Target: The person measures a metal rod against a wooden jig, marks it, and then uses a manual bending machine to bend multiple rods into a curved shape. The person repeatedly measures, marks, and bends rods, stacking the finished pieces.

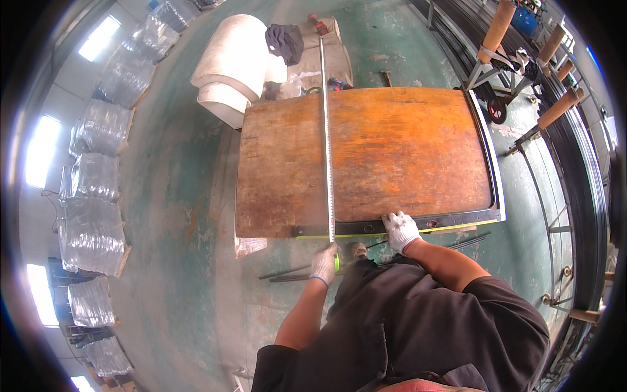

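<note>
While in left hand (pixel 324 263), tape measure (pixel 328 150)

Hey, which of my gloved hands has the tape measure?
Your left hand: it grips the green tape measure, whose blade extends across the wooden board. Your right hand is on the dark bar instead.

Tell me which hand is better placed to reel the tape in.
Left, most likely: the left hand holds the green tape case, with the blade stretching away across the wooden board. The right hand is apart from the tape, on the black bar.
</note>
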`<state>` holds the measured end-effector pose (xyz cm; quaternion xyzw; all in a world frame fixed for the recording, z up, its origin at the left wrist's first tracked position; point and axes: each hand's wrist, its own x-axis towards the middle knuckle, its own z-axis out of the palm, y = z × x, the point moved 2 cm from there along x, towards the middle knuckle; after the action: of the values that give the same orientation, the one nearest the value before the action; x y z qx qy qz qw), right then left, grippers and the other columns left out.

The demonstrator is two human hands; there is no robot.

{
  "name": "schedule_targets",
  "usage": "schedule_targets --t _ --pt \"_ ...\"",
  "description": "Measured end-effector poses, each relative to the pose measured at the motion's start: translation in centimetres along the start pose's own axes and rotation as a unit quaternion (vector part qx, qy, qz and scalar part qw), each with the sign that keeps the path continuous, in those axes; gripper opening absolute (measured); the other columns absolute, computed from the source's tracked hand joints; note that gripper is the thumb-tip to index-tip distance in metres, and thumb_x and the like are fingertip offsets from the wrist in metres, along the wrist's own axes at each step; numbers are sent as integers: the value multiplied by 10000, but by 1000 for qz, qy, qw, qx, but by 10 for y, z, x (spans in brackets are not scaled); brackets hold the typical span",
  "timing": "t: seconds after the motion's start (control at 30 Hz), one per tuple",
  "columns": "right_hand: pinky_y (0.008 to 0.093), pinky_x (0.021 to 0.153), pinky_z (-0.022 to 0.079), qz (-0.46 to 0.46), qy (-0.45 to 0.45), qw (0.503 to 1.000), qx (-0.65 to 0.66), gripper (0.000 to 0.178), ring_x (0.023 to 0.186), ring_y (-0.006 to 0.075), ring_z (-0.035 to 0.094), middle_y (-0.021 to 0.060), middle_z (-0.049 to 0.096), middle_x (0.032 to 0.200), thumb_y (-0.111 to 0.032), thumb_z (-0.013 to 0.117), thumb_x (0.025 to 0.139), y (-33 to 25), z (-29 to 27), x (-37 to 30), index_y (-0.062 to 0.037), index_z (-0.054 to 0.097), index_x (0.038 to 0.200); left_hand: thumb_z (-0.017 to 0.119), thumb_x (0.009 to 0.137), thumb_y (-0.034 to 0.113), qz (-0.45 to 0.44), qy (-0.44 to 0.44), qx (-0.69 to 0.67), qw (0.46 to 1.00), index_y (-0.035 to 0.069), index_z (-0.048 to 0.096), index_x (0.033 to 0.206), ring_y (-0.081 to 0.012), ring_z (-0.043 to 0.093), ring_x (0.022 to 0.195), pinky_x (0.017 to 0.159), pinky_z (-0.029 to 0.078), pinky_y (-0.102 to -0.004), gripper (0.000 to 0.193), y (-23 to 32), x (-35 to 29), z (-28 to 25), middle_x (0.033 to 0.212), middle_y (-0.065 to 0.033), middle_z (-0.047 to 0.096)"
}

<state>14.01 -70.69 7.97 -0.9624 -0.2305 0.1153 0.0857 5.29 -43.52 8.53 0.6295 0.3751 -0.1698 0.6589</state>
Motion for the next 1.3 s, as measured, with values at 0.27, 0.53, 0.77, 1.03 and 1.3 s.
schedule_targets --t 0.27,0.53,0.77,1.03,1.3 --pt "464 947 539 -1 -1 1000 7 559 1126 343 633 135 671 1171 -278 790 844 0 0 0 -32 662 1329 675 1014 297 -10 4 -21 1000 31 756 930 -170 611 690 640 463 -336 291 -9 10 -4 805 -70 686" --pt "460 947 542 0 -6 1000 -1 567 1130 341 634 134 672 1180 -263 775 853 -1 -1 0 -29 654 1355 664 1025 254 -5 18 -36 999 44 753 919 -168 614 691 630 457 -332 251 7 2 0 792 -67 676" --pt "464 938 544 -5 6 1000 1 541 1113 347 636 143 669 1156 -240 767 851 1 3 1 -20 655 1333 656 1022 227 -14 17 -34 999 42 747 921 -173 612 666 615 452 -328 229 10 -1 -1 762 -70 672" --pt "463 940 543 -1 -6 1000 -1 542 1111 350 636 143 672 1157 -235 776 841 0 -1 0 -16 659 1323 675 994 281 13 30 32 999 25 743 924 -181 612 632 590 472 -353 273 14 -14 1 754 -77 678" --pt "460 945 541 -5 0 1000 -10 550 1111 348 637 139 674 1161 -248 759 847 1 2 0 -12 659 1334 672 991 297 -4 18 10 1000 28 748 910 -178 616 648 603 476 -353 290 10 -10 -1 765 -78 681"
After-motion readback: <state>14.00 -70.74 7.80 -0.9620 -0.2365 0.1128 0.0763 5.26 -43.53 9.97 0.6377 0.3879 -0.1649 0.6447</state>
